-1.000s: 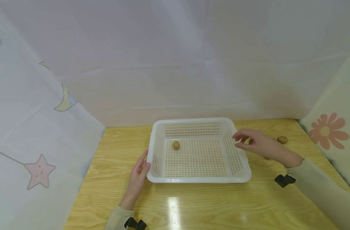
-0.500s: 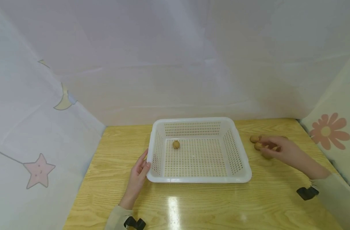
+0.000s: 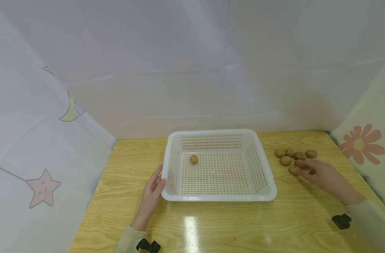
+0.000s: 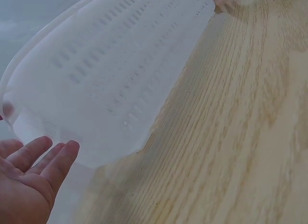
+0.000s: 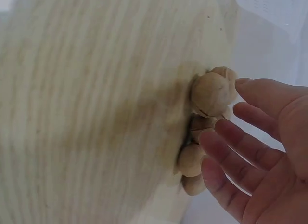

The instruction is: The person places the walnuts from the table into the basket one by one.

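Note:
A white perforated plastic basket (image 3: pixel 219 198) stands on the wooden table, with one walnut (image 3: pixel 194 159) lying inside toward its left. My left hand (image 3: pixel 152 192) holds the basket's left side, thumb on the rim; in the left wrist view its fingers (image 4: pixel 60 161) lie along the outer wall. To the right of the basket several walnuts (image 3: pixel 285 160) lie in a loose group. My right hand (image 3: pixel 322 177) is at the near side of that group, fingers loosely bent and apart. In the right wrist view its thumb tip is close to the nearest walnut (image 5: pixel 210 95), which is not enclosed.
The wooden table (image 3: pixel 217 228) ends at a pale cloth backdrop (image 3: pixel 192 98) behind the basket. Patterned cloth (image 3: pixel 44 147) hangs on the left, and more with a pink flower (image 3: pixel 358 144) on the right. Black camera mounts sit on both wrists.
My right hand has moved from beside the basket's right rim, rightward and toward me, to the near side of the walnuts, uncovering most of them. The left hand and basket have stayed put.

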The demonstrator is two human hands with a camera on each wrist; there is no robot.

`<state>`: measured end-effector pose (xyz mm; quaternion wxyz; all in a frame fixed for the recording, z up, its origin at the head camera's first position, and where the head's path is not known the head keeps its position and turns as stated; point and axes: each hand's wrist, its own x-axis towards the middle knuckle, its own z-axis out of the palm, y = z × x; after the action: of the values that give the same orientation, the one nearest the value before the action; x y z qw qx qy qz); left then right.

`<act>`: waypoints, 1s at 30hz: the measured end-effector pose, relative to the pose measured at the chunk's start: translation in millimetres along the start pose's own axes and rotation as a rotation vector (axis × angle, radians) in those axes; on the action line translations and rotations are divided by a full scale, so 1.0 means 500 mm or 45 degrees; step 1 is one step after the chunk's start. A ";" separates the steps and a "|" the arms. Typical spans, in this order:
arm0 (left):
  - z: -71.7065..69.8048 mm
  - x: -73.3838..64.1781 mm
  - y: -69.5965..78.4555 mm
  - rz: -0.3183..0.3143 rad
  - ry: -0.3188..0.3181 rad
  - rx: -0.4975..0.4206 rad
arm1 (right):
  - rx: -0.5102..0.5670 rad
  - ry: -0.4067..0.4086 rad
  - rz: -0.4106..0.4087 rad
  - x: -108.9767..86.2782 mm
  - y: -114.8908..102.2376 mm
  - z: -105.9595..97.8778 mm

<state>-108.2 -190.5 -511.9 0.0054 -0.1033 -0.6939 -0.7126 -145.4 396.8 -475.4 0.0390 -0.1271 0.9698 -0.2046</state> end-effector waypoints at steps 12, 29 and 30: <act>-0.002 -0.001 -0.001 -0.007 -0.005 -0.012 | 0.033 0.082 0.021 -0.001 0.012 0.035; -0.002 -0.001 0.002 -0.007 -0.018 -0.005 | -0.008 0.171 -0.025 0.019 -0.015 0.061; -0.002 -0.001 0.001 -0.009 -0.018 -0.004 | -0.009 0.180 -0.030 0.019 -0.015 0.063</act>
<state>-107.8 -191.5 -511.3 -0.0023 -0.1060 -0.6932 -0.7129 -148.8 375.4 -501.1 -0.0325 -0.1240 0.9693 -0.2100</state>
